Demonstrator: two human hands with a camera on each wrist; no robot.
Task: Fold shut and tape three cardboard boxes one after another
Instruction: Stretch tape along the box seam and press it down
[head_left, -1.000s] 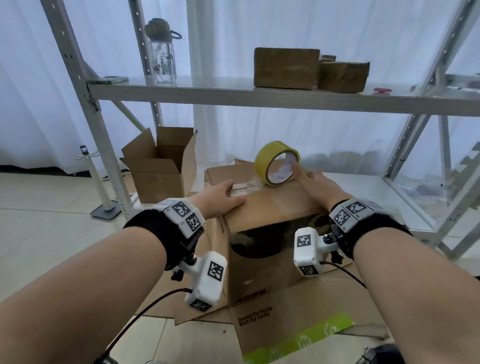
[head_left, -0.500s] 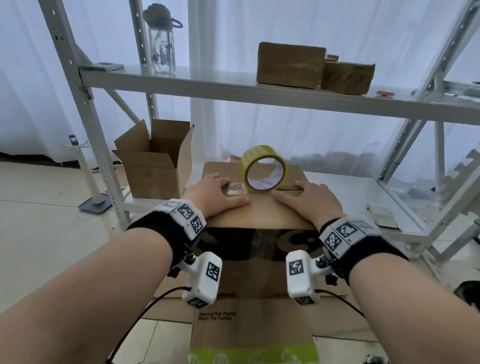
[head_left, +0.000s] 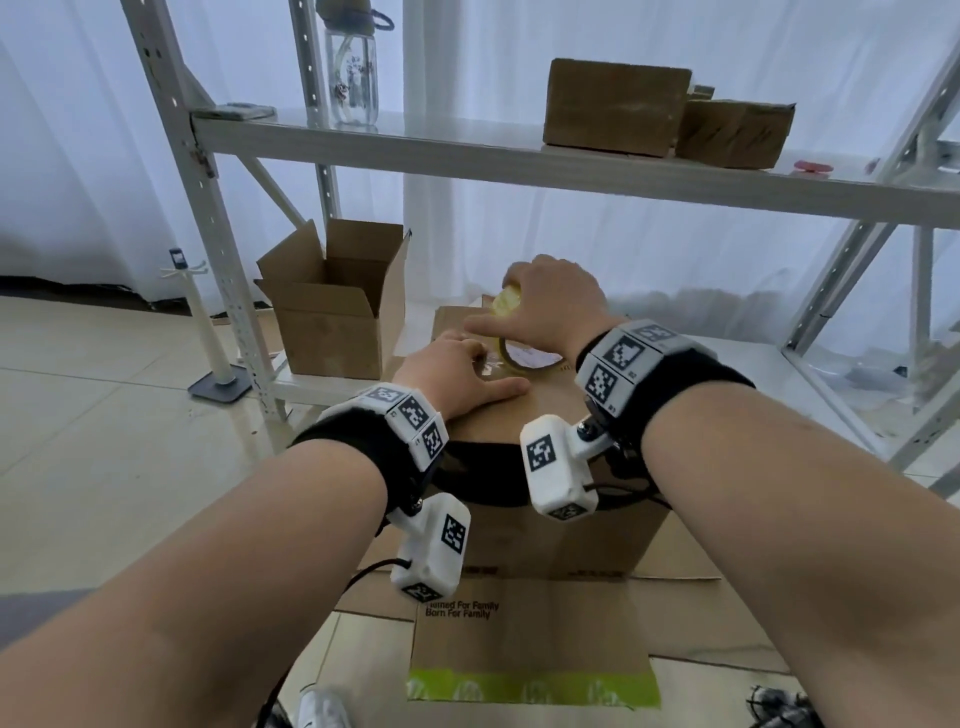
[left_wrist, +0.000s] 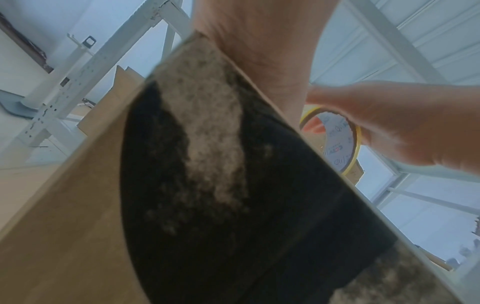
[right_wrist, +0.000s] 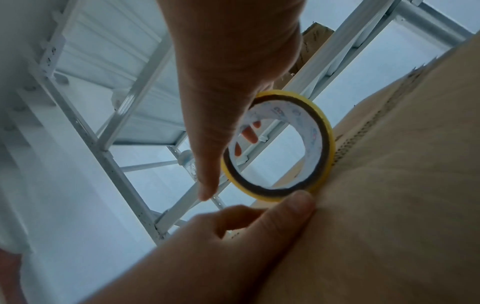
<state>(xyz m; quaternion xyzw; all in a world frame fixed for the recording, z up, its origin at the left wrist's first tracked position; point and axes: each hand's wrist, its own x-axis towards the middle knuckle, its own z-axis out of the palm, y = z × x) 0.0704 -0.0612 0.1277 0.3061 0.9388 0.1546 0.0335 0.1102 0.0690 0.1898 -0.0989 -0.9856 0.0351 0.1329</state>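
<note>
A large cardboard box (head_left: 550, 535) stands on the floor with its top flaps folded down. My left hand (head_left: 467, 366) rests flat on the box top (head_left: 540, 410), thumb stretched toward the middle. A yellow tape roll (head_left: 506, 304) stands on edge on the top, just beyond that hand. My right hand (head_left: 524, 312) grips the roll from above. In the right wrist view the tape roll (right_wrist: 280, 144) touches the cardboard, with my left thumb (right_wrist: 288, 207) at its foot. The left wrist view shows the tape roll (left_wrist: 335, 144) in my right hand.
A smaller open box (head_left: 337, 317) sits on the low shelf to the left. Two closed boxes (head_left: 615, 106) (head_left: 735, 132) and a clear bottle (head_left: 353, 78) stand on the upper shelf (head_left: 467, 156). Flattened cardboard (head_left: 524, 639) lies on the floor before the big box. Rack posts stand on both sides.
My right hand rose off the box top and took hold of the tape roll from above. My left hand stayed on the box top.
</note>
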